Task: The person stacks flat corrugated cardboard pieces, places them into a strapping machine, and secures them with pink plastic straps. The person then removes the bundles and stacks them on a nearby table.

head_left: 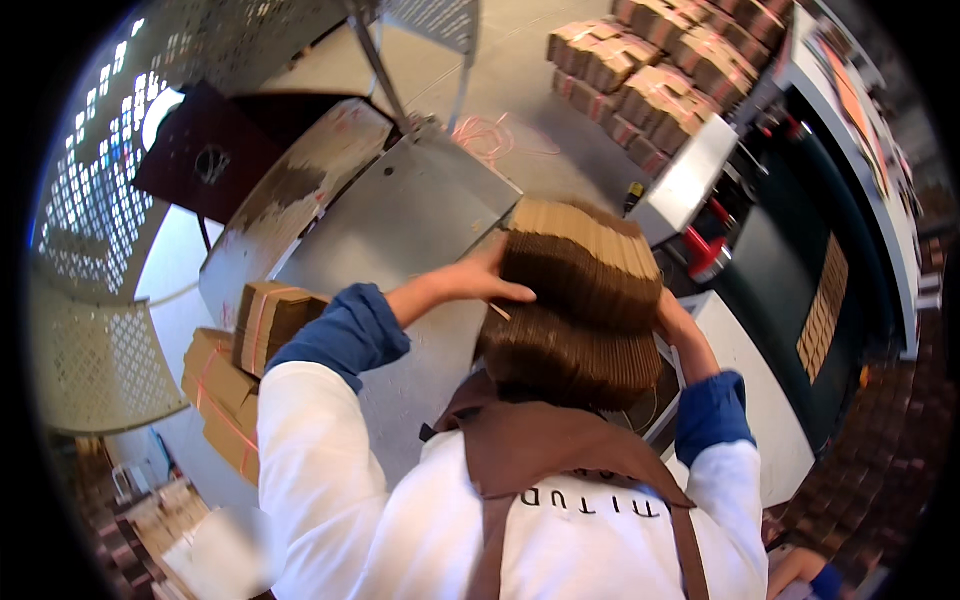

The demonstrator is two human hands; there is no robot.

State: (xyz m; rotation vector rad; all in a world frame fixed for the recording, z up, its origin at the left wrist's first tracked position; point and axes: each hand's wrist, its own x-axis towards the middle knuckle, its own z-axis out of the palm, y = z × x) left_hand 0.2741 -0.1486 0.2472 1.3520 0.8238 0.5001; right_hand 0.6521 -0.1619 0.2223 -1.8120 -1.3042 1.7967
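Both my hands clamp a thick stack of flat cardboard sheets (580, 300) held against my chest above the metal table's (420, 215) near edge: left hand (485, 280) pressed flat on its side, right hand (672, 318) cupping the opposite side. Uneven squeeze could fan the sheets loose.

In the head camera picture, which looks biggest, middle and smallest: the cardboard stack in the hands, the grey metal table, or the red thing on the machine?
1. Grey metal table, the biggest.
2. Cardboard stack, held between the left hand and right hand; being closer to the camera makes it look bigger.
3. Red thing, clearly smallest.
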